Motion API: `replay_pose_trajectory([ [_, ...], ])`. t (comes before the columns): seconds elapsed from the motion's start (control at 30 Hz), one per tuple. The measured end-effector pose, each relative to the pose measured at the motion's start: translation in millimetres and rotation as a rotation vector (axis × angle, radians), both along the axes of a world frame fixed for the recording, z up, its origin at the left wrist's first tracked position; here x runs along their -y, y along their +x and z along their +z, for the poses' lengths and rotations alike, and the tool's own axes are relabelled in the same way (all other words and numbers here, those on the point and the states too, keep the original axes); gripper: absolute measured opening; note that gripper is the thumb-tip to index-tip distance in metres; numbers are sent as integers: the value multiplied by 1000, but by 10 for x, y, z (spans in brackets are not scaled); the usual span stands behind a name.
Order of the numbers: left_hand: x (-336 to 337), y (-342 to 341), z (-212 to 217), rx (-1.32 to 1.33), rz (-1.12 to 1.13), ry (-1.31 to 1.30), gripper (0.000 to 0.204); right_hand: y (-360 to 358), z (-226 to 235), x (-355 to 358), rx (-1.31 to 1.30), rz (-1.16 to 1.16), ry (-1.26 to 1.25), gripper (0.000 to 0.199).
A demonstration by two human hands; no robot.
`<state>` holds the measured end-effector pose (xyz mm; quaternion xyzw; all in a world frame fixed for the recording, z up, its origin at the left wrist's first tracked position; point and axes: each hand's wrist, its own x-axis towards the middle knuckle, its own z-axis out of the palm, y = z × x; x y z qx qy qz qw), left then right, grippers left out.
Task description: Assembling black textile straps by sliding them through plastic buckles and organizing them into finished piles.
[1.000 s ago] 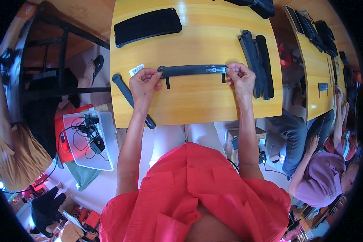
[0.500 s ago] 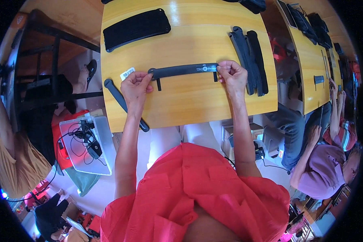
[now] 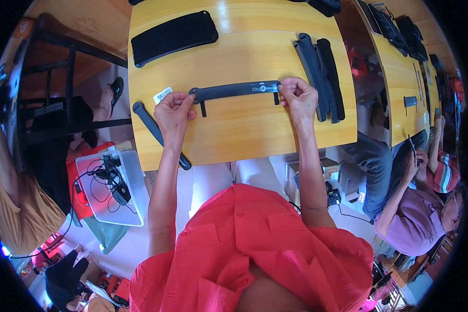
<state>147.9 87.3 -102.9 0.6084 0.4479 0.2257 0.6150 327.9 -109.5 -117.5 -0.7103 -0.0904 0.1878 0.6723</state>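
Observation:
Stretched level between my two hands is a black strap with white print near its right end. My left hand pinches its left end between thumb and fingers. At the other end, my right hand pinches it the same way. Two short black strips show below the strap, one near each end; whether they are attached I cannot tell. A second black strap lies slantwise beside my left forearm, its lower end at the table's front edge. Just behind my left hand sits a white label, partly covered.
The yellow wooden table also carries a neat black stack of straps at far left and a bundle of dark straps at right. A clear plastic bin with cables stands at lower left. Co-workers sit at a neighbouring table.
My hands and the strap stay almost where they were, the whole view shifting slightly. At the right, a co-worker in purple has brought both hands together around a thin item.

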Motion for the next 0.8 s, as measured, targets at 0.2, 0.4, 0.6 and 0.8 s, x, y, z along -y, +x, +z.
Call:
replay_pose_trajectory([
  [0.2,6,12,-2,-19,7,26,10,3,0,4,2,3,-6,6],
  [0.4,24,26,22,-20,16,35,11,1,35,-2,10,-2,-50,5],
  [0.6,33,34,16,-34,20,55,11,3,25,5,16,-1,-36,5],
  [0.8,22,30,-7,-24,11,67,10,3,27,-1,20,-4,-40,5],
])
